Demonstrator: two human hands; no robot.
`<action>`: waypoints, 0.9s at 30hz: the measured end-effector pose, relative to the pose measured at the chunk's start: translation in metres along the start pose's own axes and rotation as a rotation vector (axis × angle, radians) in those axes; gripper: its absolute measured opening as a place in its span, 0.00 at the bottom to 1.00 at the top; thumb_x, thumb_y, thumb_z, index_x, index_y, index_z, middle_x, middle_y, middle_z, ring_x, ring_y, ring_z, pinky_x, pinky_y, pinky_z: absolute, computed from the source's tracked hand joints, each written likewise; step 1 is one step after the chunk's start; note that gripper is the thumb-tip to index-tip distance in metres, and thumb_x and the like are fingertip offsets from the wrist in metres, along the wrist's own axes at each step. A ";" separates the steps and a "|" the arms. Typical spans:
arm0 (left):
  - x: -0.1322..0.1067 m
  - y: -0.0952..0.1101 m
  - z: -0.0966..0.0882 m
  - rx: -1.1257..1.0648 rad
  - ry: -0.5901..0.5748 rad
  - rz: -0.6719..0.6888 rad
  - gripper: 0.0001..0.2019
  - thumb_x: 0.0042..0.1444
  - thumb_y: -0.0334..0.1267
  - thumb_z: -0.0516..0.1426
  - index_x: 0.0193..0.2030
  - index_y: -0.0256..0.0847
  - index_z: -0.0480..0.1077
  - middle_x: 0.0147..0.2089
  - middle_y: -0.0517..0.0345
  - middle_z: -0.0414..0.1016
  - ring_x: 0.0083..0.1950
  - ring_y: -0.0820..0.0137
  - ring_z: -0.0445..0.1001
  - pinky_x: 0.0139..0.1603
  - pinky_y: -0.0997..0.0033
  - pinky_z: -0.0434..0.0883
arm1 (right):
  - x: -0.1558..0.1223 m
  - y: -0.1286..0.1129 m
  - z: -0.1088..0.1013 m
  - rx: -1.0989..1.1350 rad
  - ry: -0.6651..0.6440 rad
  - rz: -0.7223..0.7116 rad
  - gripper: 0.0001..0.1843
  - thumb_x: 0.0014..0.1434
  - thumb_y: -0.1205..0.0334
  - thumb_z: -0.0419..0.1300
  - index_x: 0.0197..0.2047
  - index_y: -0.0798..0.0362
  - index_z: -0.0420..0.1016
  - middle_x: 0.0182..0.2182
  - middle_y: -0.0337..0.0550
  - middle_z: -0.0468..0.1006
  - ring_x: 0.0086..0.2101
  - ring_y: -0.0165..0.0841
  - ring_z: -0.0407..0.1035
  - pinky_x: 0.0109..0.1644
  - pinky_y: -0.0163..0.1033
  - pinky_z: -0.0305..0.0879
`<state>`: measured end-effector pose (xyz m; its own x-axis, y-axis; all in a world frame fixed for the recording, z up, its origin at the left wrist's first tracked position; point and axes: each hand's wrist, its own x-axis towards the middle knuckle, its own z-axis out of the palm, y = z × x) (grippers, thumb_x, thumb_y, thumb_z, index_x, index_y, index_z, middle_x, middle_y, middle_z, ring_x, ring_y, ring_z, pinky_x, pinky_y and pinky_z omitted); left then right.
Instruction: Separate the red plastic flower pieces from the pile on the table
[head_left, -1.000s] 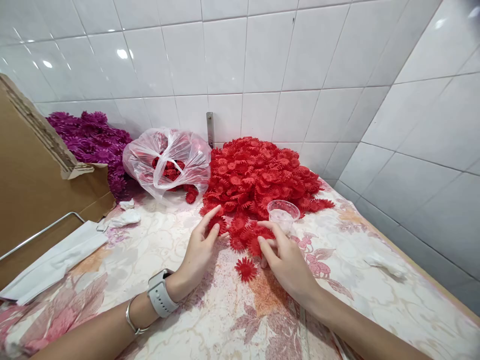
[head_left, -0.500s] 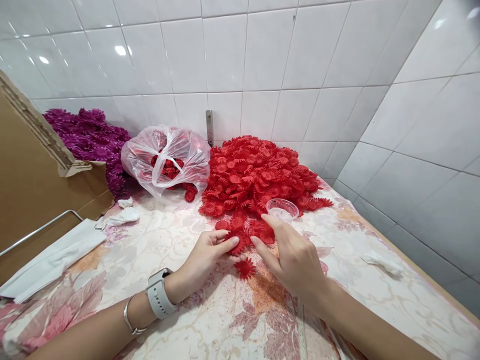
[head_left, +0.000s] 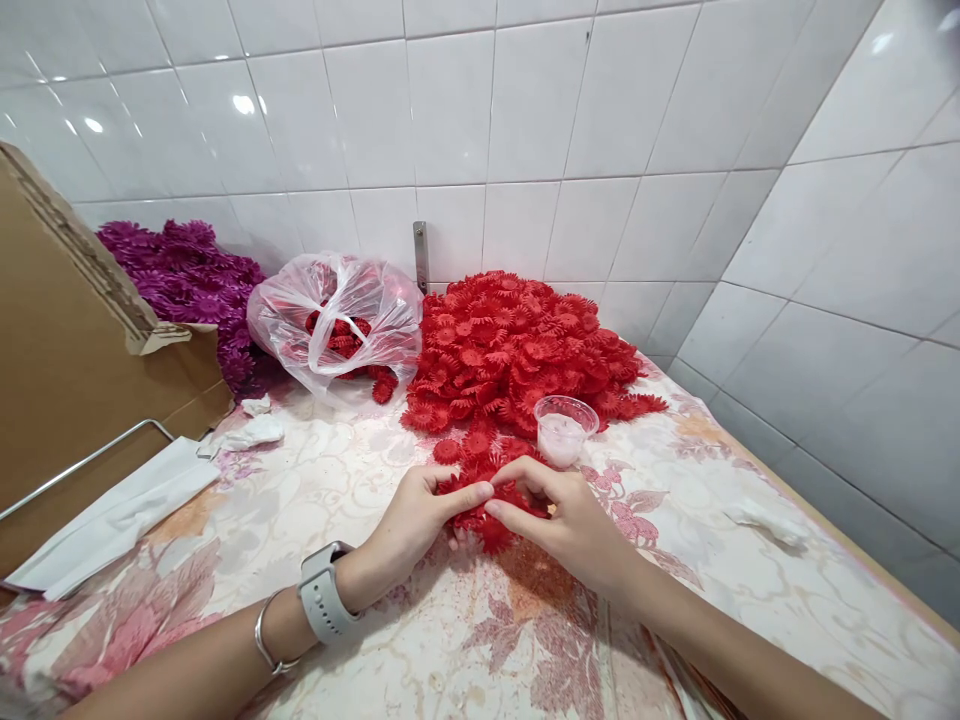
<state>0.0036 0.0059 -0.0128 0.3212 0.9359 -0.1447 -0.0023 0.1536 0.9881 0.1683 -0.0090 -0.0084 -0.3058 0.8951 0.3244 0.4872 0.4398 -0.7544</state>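
Just in front of the big red pile, my left hand [head_left: 420,515] pinches a red artificial flower [head_left: 487,532] with thumb and fingers. My right hand [head_left: 566,515] meets it from the other side, its thumb and index finger closed at the flower's upper edge beside my left thumb. Parts of the flower are hidden behind my fingers. Several loose red flower pieces [head_left: 476,448] lie right behind my hands. A small clear plastic cup [head_left: 564,435] with whitish contents stands behind my right hand, against the pile of red flowers [head_left: 517,345].
A clear plastic bag [head_left: 337,320] of red flowers sits left of the pile, with purple flowers [head_left: 184,275] beyond it. On the left stand a cardboard box [head_left: 90,300] and folded white paper [head_left: 120,520]. Crumpled tissue [head_left: 765,522] lies right. Tiled walls [head_left: 540,100] bound the table.
My right hand has moved left and down from beside the cup to the flower, and its fingers have closed there. My left hand has shifted slightly right.
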 end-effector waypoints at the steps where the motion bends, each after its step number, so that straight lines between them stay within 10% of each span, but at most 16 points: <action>1: 0.000 -0.001 0.000 0.013 -0.021 0.005 0.16 0.44 0.46 0.62 0.21 0.34 0.67 0.15 0.64 0.64 0.15 0.80 0.62 0.15 0.81 0.61 | 0.000 0.001 0.001 0.033 -0.030 0.015 0.08 0.55 0.56 0.56 0.31 0.52 0.69 0.16 0.30 0.60 0.18 0.25 0.54 0.21 0.31 0.50; 27: -0.008 0.008 0.014 -0.379 -0.027 -0.176 0.06 0.54 0.33 0.54 0.31 0.32 0.69 0.29 0.51 0.76 0.31 0.71 0.77 0.36 0.74 0.73 | -0.007 0.006 0.028 0.114 0.543 0.110 0.06 0.57 0.59 0.50 0.30 0.51 0.61 0.21 0.36 0.67 0.21 0.29 0.64 0.24 0.33 0.62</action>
<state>0.0146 -0.0044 -0.0028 0.3730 0.8769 -0.3033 -0.2915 0.4210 0.8589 0.1505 -0.0142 -0.0312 0.2210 0.8576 0.4645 0.3916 0.3582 -0.8475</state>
